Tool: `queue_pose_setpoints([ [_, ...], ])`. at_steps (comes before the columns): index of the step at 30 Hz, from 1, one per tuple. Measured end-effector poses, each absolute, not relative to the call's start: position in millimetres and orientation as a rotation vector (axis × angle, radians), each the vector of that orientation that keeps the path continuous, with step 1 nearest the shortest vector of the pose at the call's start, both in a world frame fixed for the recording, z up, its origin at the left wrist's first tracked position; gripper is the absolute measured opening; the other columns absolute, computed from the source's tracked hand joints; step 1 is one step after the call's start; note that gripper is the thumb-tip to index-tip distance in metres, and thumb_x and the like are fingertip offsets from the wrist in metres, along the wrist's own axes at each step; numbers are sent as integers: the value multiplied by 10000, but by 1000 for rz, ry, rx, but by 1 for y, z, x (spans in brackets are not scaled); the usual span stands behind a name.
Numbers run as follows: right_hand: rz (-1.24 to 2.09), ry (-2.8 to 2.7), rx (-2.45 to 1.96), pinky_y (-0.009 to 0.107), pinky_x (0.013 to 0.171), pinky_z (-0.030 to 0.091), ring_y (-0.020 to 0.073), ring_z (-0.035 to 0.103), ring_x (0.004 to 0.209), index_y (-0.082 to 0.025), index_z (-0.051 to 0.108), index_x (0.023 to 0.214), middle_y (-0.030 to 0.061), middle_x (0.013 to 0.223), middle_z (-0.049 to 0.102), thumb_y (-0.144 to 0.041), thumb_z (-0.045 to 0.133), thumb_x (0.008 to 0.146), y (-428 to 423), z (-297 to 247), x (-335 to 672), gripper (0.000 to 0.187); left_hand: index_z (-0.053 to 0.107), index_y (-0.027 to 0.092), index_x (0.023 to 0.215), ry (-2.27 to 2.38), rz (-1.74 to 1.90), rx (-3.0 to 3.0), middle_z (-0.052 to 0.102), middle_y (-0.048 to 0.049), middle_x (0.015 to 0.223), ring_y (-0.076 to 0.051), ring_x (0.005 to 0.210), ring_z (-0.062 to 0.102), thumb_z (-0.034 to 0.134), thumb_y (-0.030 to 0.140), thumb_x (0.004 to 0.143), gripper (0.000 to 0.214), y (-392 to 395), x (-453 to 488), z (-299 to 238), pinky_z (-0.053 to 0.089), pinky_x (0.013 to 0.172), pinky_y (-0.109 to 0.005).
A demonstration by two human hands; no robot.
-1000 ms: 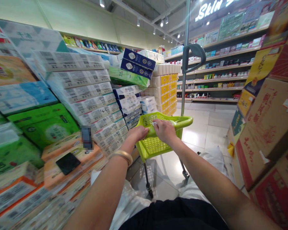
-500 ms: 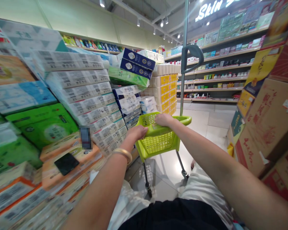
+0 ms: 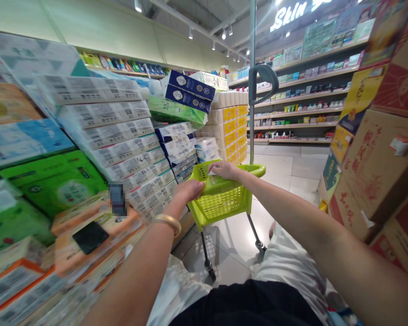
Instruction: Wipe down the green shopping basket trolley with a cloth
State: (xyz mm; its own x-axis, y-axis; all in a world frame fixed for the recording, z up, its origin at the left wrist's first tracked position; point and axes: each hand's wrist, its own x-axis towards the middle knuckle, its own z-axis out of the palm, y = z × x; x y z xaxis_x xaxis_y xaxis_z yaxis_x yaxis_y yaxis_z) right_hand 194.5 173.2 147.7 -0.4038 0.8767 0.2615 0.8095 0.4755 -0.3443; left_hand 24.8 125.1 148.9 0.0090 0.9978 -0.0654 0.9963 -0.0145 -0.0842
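Observation:
In front of my body stands a lime-green shopping cart with a perforated basket and dark metal legs on small wheels. My left hand is closed on the left part of its near handle, the thumb lying along it. Farther right, my right hand rests over the handle with its fingers bent down on it; a whitish patch shows beneath those fingers. A tall grey pole with a looped grip rises behind the cart's right side. Much of the basket's inside is hidden by the handle and my hands.
Stacked tissue packs rise close on the left. A dark flat phone-like object lies on an orange pack. Cardboard boxes line the right side. Tiled floor runs ahead toward stocked shelves.
The whole view has shifted slightly, so the shelves, packs and cart appear a little farther left. Both hands remain on the handle; my right hand's fingers have moved slightly left and look more bent.

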Motion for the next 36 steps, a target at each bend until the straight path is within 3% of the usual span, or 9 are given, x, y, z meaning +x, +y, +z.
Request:
queue_pose_setpoints([
  [4, 154, -2170, -1659, 338, 822, 497, 262, 668, 979, -131, 698, 1066, 163, 1072, 704, -323, 438, 904, 172, 145, 193, 361, 674, 198, 1080, -2220, 135, -2219, 692, -130, 1153, -279, 1077, 643, 218, 483, 890, 570, 120, 28, 149, 483, 821, -325],
  [6, 121, -2153, -1693, 368, 818, 496, 291, 665, 985, -101, 699, 1053, 202, 1062, 697, -325, 443, 896, 170, 144, 193, 374, 680, 201, 1068, -2217, 118, -2233, 701, -124, 1135, -276, 1061, 649, 219, 481, 889, 568, 120, 29, 148, 484, 824, -326],
  [14, 106, -2379, -1281, 201, 854, 449, 126, 648, 973, -326, 643, 1160, -39, 1059, 719, -312, 438, 932, 153, 149, 197, 307, 689, 194, 1078, -2221, 68, -2241, 714, -138, 1093, -283, 1054, 652, 214, 483, 894, 586, 124, 25, 146, 487, 845, -351],
  [16, 98, -2341, -1292, 195, 838, 449, 122, 647, 957, -318, 632, 1176, -33, 1058, 718, -302, 420, 941, 151, 147, 197, 317, 688, 188, 1084, -2222, 70, -2238, 714, -137, 1094, -275, 1059, 650, 224, 483, 895, 581, 124, 25, 146, 486, 847, -336],
  [21, 50, -2196, -1527, 307, 795, 472, 239, 660, 940, -185, 665, 1103, 120, 1039, 710, -331, 408, 927, 155, 141, 192, 345, 687, 189, 1086, -2216, 80, -2222, 684, -132, 1172, -278, 1080, 641, 248, 487, 889, 566, 124, 24, 144, 487, 846, -327],
  [24, 52, -2199, -1568, 325, 770, 471, 271, 660, 925, -150, 675, 1064, 154, 1012, 706, -355, 436, 911, 158, 141, 187, 349, 683, 174, 1088, -2209, 83, -2220, 681, -145, 1171, -287, 1091, 635, 242, 475, 892, 569, 124, 24, 144, 484, 850, -339],
  [28, 45, -2257, -1500, 297, 775, 449, 234, 649, 900, -138, 676, 1051, 138, 983, 710, -347, 405, 940, 154, 143, 186, 360, 684, 166, 1080, -2203, 91, -2231, 697, -155, 1129, -288, 1084, 638, 237, 446, 899, 558, 122, 22, 146, 485, 840, -342],
  [33, 29, -2318, -1320, 237, 799, 416, 158, 622, 902, -214, 636, 1163, 43, 1015, 712, -371, 413, 958, 138, 144, 191, 341, 684, 162, 1074, -2200, 93, -2224, 689, -164, 1143, -295, 1088, 636, 239, 423, 901, 544, 120, 22, 148, 488, 829, -351],
  [36, -16, -2275, -1319, 254, 788, 420, 173, 631, 888, -234, 639, 1155, 47, 1003, 713, -362, 432, 942, 130, 142, 196, 323, 684, 148, 1067, -2193, 88, -2217, 668, -188, 1175, -313, 1091, 632, 234, 419, 903, 550, 119, 23, 146, 489, 827, -372],
])
